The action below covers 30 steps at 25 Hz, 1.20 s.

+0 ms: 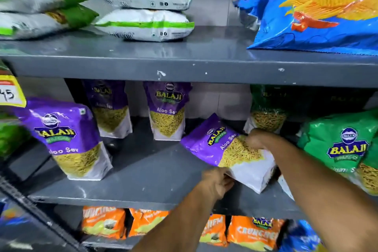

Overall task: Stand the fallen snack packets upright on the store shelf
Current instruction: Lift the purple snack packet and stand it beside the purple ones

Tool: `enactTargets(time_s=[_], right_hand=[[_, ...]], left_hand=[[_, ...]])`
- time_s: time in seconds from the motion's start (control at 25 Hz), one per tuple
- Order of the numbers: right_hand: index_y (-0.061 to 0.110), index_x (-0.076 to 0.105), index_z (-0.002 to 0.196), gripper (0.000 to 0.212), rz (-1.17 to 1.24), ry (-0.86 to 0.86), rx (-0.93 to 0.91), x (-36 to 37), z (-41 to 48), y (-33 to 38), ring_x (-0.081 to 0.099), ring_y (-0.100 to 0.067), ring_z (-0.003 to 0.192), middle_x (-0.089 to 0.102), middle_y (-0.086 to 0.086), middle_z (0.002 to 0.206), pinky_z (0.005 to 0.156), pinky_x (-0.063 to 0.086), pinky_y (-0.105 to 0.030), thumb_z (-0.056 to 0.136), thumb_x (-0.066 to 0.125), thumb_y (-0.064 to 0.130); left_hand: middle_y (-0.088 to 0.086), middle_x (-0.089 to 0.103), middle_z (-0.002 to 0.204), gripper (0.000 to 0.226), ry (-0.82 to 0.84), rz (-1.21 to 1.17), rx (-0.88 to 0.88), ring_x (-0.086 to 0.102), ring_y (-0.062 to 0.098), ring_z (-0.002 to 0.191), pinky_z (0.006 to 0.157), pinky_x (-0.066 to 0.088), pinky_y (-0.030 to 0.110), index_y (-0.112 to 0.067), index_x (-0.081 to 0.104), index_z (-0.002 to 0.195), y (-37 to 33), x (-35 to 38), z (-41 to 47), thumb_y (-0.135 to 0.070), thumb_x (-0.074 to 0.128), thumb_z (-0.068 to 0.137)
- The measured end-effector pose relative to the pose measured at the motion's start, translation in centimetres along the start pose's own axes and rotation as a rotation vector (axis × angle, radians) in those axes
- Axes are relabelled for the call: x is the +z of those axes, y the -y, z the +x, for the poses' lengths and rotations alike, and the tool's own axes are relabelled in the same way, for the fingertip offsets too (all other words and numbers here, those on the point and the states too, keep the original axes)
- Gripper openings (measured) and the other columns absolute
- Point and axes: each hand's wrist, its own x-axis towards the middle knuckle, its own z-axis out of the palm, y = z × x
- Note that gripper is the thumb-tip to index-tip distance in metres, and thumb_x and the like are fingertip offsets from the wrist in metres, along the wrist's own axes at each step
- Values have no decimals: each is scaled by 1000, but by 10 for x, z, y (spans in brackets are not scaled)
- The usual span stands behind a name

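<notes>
A purple Aloo Sev packet (214,145) lies tilted on the middle grey shelf (143,172), its top pointing left and back, its white bottom toward the front right. My right hand (257,139) grips its far upper edge. My left hand (216,182) pinches its near lower white corner. Three more purple packets stand upright: a near left purple packet (67,139), a back left purple packet (110,108) and a back middle purple packet (166,110).
Green Balaji packets (343,149) stand at the right, one green packet (266,108) at the back. The upper shelf (143,63) holds flat white-green bags (143,6) and a blue chip bag (319,10). Orange packets (253,231) fill the shelf below. A yellow price tag (10,92) hangs left.
</notes>
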Motion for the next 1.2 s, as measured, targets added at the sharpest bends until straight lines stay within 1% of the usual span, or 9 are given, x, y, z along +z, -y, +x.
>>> enactTargets(time_s=[0.08, 0.2, 0.32, 0.4, 0.52, 0.76, 0.96, 1.12, 1.2], right_hand=[[6, 59, 82, 21, 55, -62, 11, -1, -1, -7, 49, -21, 85, 55, -16, 84, 70, 36, -26, 90, 47, 22], [0, 62, 94, 33, 286, -139, 11, 5, -10, -22, 60, -29, 90, 65, -23, 100, 76, 46, -34, 91, 47, 29], [13, 53, 64, 29, 507, -255, 75, 52, -59, 1, 49, -21, 60, 53, -11, 63, 57, 35, -29, 92, 46, 20], [13, 48, 57, 34, 593, -354, 42, 64, -69, 0, 41, -17, 54, 46, -5, 54, 54, 29, -28, 90, 47, 19], [6, 58, 70, 25, 708, -453, -10, 65, -70, 13, 45, -17, 62, 52, -6, 63, 59, 33, -31, 90, 50, 19], [7, 55, 73, 22, 792, -547, -104, 77, -76, 23, 49, -20, 69, 55, -4, 69, 66, 37, -35, 88, 48, 21], [4, 54, 85, 17, 868, -510, -181, 85, -62, 47, 60, -31, 83, 66, -24, 91, 79, 48, -45, 88, 49, 20], [10, 55, 94, 11, 886, -449, -238, 106, -50, 89, 63, -32, 95, 68, -17, 100, 85, 49, -51, 88, 52, 18], [13, 57, 96, 12, 885, -447, -258, 117, -48, 116, 64, -30, 95, 70, -12, 99, 82, 50, -45, 87, 52, 19]], left_hand=[[3, 63, 51, 25, 2, 35, 46, 56, 17, 62, 62, 47, 25, -10, 51, 64, -7, 0, -6, 8, 47, 81], [1, 63, 46, 26, -16, 44, 132, 61, 13, 47, 54, 52, 24, -12, 51, 64, -18, -1, -16, 8, 49, 81], [8, 60, 63, 25, 52, 153, 163, 58, 16, 51, 53, 52, 24, -12, 52, 72, -21, -59, -40, 7, 46, 86], [10, 59, 67, 27, 56, 192, 275, 56, 18, 56, 53, 51, 24, -12, 54, 69, -28, -66, -46, 5, 44, 88], [8, 58, 64, 33, -18, 206, 406, 55, 19, 58, 57, 48, 24, -13, 55, 62, -53, -68, -52, 6, 45, 87], [14, 54, 75, 39, -55, 260, 597, 44, 23, 78, 70, 33, 36, -15, 54, 50, -67, -78, -58, 6, 47, 83], [7, 65, 78, 29, -100, 296, 769, 50, 14, 67, 61, 43, 22, -17, 64, 69, -89, -94, -56, 1, 50, 87], [5, 67, 77, 29, -200, 283, 847, 56, 15, 73, 72, 47, 27, -16, 66, 71, -113, -129, -54, 4, 50, 86], [-4, 68, 65, 33, -236, 274, 895, 56, 6, 64, 63, 46, 21, -16, 64, 64, -121, -154, -54, 4, 50, 86]])
